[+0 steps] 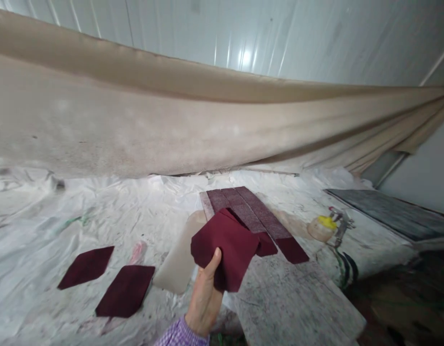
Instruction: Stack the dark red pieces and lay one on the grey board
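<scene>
Maroon sheets of a soft, felt-like stuff, cut with slanted ends, make a small stack in the left hand. The hand holds it up in the air over the near end of a grey slab, just in front of three long maroon strips that lie side by side on the slab's far end. The hand is closed in a pinch, with the thumb pressing the stack's lower edge from the front and the fingers hidden behind it. At least two sheets show at the edges, but the full count cannot be told. The right hand is out of view. Well to the left, a far piece and a near piece of the same cut lie flat and apart on a crumpled white plastic sheet, with a pale pad between them and the slab. A beige cloth hangs behind. Because the grip sits low at one edge, most of the stack stands free above the thumb and looks likely to sag or fan. A firm, steady pinch with the edges kept square seems the sound way to hold it, and the rough plastic calls for keeping each sheet flat.
</scene>
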The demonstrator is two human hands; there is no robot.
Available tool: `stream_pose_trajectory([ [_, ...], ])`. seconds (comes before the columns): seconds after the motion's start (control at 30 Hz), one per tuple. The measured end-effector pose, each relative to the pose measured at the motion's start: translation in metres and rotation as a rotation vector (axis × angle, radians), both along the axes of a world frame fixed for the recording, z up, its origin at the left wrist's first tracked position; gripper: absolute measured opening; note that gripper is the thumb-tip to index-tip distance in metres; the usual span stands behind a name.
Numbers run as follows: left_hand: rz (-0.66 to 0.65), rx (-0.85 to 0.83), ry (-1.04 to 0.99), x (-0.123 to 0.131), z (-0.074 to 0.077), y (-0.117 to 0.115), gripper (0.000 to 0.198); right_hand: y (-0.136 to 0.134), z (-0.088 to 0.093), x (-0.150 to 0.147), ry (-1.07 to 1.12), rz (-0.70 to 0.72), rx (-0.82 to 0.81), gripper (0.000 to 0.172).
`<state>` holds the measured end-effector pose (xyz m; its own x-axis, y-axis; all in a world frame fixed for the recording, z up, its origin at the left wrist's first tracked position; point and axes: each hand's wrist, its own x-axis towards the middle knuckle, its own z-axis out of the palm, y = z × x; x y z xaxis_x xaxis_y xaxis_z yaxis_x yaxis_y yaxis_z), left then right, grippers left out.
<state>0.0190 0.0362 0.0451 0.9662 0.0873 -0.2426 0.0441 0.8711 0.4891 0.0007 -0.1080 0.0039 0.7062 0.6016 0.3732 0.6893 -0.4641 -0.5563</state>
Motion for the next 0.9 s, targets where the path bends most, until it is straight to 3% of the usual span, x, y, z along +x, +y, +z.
stream_pose_trajectory([
  [0.07,-0.031,0.031,-0.035,-0.005,-0.002,-0.011,0.056,-0.036,0.015,-0.008,0.003,-0.189,0.102,0.034],
  [0.13,-0.056,0.094,-0.048,-0.011,-0.007,-0.018,0.068,-0.061,0.031,-0.014,-0.022,-0.361,0.230,0.022],
  [0.2,-0.099,0.138,-0.044,-0.016,-0.013,-0.024,0.078,-0.072,0.048,-0.017,-0.114,-0.520,0.394,0.039],
  [0.3,-0.161,0.137,-0.028,-0.022,-0.021,-0.034,0.087,-0.068,0.073,-0.015,-0.289,-0.583,0.412,0.034],
  [0.4,-0.190,0.089,-0.029,-0.024,-0.028,-0.036,0.086,-0.053,0.088,-0.016,-0.449,-0.584,0.263,0.022],
  [0.53,-0.173,0.024,0.042,-0.025,-0.036,-0.028,0.086,-0.034,0.089,-0.019,-0.439,-0.516,0.143,0.024],
  [0.77,-0.146,-0.032,0.007,-0.031,-0.040,-0.007,0.038,-0.007,0.083,-0.021,-0.414,-0.452,0.145,0.033],
  [0.9,-0.123,-0.017,-0.027,-0.032,-0.047,0.007,0.031,0.006,0.078,-0.018,-0.362,-0.434,0.132,0.038],
])
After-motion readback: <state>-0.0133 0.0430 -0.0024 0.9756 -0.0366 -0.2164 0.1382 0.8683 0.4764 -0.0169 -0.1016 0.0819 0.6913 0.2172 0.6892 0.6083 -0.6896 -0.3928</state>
